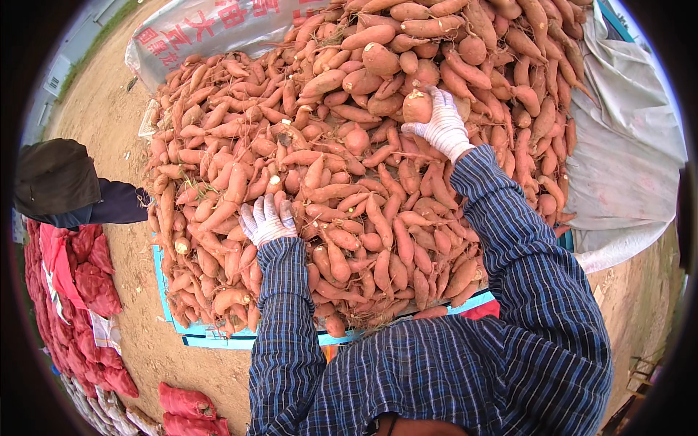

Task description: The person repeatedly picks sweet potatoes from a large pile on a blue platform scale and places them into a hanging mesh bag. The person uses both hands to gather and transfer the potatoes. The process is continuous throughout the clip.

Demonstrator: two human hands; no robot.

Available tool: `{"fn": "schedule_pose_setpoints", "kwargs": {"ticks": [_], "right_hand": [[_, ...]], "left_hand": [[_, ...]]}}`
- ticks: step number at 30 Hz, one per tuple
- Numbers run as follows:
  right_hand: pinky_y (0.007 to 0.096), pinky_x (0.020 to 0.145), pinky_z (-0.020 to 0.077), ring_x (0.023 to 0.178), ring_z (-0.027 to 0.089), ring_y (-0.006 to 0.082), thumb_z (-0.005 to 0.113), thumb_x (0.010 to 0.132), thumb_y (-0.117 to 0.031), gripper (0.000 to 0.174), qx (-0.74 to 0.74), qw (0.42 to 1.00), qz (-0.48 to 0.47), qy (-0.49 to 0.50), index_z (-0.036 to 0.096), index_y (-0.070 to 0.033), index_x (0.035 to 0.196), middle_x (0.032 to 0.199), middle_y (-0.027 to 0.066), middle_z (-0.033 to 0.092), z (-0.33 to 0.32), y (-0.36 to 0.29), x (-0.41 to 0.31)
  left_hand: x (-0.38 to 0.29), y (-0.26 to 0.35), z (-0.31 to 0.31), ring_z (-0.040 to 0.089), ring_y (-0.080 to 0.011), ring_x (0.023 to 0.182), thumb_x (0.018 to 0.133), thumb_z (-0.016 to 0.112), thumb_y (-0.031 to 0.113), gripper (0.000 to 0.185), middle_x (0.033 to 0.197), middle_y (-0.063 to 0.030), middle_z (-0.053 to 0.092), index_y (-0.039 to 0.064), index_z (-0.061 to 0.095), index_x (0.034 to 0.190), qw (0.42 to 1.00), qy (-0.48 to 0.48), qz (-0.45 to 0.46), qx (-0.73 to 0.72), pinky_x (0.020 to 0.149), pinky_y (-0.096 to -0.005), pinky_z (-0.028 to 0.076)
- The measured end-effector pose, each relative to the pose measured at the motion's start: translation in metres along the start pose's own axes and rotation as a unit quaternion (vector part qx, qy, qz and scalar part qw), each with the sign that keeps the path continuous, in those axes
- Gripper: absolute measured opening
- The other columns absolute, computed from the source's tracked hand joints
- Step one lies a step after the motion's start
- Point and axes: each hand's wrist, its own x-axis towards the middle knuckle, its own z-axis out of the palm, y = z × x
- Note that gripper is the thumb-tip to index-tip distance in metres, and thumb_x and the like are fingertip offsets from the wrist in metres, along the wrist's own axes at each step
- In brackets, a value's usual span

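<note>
A large heap of sweet potatoes (376,218) lies before me. My right hand (443,122), in a white knit glove, has its fingers around a round sweet potato (417,107) at the upper right of the heap. Gloved as well, my left hand (267,219) rests on the heap left of the middle, palm down with fingers spread. Its fingertips touch sweet potatoes, and what lies under the palm is hidden. Thin roots hang from many of the tubers, and a few show pale cut or broken ends.
Blue metal edging (218,340) borders the heap near me. Plastic sheeting (621,136) covers the right side; a printed sheet (218,27) stands at the back. A person in a dark cap (57,177) is at the left. Red mesh sacks (98,283) lie on the dirt ground.
</note>
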Motion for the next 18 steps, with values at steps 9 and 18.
{"fn": "schedule_pose_setpoints", "kwargs": {"ticks": [9, 18], "right_hand": [[0.0302, 0.091, 0.0463, 0.105, 0.055, 0.0195, 0.076, 0.077, -0.021, 0.067, 0.489, 0.812, 0.124, 0.293, 0.039, -0.001, 0.129, 0.12, 0.0128, 0.053, -0.182, 0.097, -0.198], [0.0344, 0.089, 0.0459, 0.104, 0.054, 0.0253, 0.087, 0.061, -0.033, 0.089, 0.022, 0.727, 0.508, 0.462, 0.041, 0.008, 0.126, 0.118, 0.018, 0.054, -0.223, 0.239, -0.518]], "left_hand": [[0.003, -0.006, 0.008, 0.039, -0.0384, 0.126, 0.09, 0.053, 0.041, 0.045, 0.123, -0.0125, 0.058, 0.006, 0.062, 0.116, 0.999, 0.005, -0.002, 0.041, 0.108, -0.0475, 0.027], [0.004, -0.017, 0.018, 0.037, -0.0305, 0.129, 0.092, 0.049, 0.051, 0.052, 0.133, -0.015, 0.05, 0.01, 0.059, 0.123, 0.998, -0.002, -0.049, 0.042, 0.106, -0.0369, 0.034]]}}
